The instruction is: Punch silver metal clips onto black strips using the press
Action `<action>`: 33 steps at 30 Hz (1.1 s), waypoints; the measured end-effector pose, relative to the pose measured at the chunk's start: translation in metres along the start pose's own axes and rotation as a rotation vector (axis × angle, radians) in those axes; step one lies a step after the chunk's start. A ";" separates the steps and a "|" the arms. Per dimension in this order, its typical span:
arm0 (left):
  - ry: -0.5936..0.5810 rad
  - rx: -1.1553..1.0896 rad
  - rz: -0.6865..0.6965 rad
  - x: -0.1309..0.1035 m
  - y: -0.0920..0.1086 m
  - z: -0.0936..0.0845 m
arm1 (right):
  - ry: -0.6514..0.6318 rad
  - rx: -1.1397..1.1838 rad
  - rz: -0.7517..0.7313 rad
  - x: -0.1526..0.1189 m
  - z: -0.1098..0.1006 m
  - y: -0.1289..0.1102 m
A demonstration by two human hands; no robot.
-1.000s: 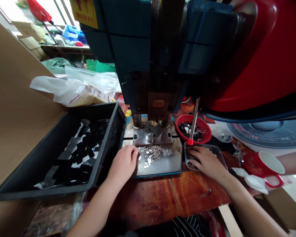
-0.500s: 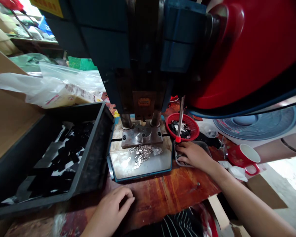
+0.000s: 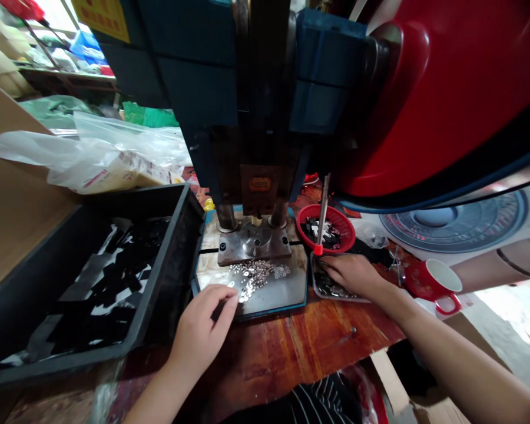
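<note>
My left hand (image 3: pixel 206 315) is over the front left corner of the press base plate (image 3: pixel 287 294). Its fingers are loosely curved, with a gap to the thumb, and nothing shows between them. Just beyond the fingertips is a heap of small shiny metal pieces (image 3: pixel 255 274). My right hand (image 3: pixel 351 274) reaches into a clear plastic tray (image 3: pixel 342 297) of small dark and shiny parts. Its fingers are together, their tips in shadow among the parts; what they hold, if anything, cannot be made out. Behind the heap sits a metal die block (image 3: pixel 254 244) under the press head (image 3: pixel 258 185).
A black bin (image 3: pixel 145 312) of dark and pale scraps stands left. A red basket (image 3: pixel 351 232) of flat parts is behind the tray, a lever with a red tip (image 3: pixel 321 221) before it. A red mug (image 3: pixel 435 280) stands right. The large red wheel cover (image 3: pixel 441 100) overhangs.
My left hand has moved up and forward from the wooden table to the plate's front edge. In the tray, my right hand has shifted slightly right and its fingers have drawn together.
</note>
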State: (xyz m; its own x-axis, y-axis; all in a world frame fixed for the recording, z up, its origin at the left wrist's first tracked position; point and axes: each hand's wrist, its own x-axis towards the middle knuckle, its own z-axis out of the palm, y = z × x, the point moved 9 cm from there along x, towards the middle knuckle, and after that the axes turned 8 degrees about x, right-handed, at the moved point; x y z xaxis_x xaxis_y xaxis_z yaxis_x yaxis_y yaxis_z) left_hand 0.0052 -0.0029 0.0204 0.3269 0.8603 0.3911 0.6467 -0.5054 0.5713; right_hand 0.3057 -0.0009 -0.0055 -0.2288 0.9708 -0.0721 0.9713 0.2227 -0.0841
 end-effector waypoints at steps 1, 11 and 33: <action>0.035 -0.012 -0.020 0.006 -0.003 0.000 | 0.012 0.006 0.035 0.000 -0.001 0.005; 0.179 -0.091 -0.183 0.017 -0.029 0.008 | 0.499 0.276 0.338 -0.031 -0.019 0.045; 0.268 -0.641 -0.475 0.007 -0.064 0.019 | 0.164 0.317 -0.521 0.070 -0.006 -0.226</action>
State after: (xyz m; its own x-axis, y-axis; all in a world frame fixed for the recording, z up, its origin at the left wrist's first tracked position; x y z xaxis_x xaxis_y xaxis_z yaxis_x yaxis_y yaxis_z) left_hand -0.0206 0.0363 -0.0275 -0.1078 0.9873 0.1169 0.1308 -0.1025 0.9861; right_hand 0.0706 0.0172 0.0148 -0.6289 0.7488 0.2092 0.6626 0.6570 -0.3596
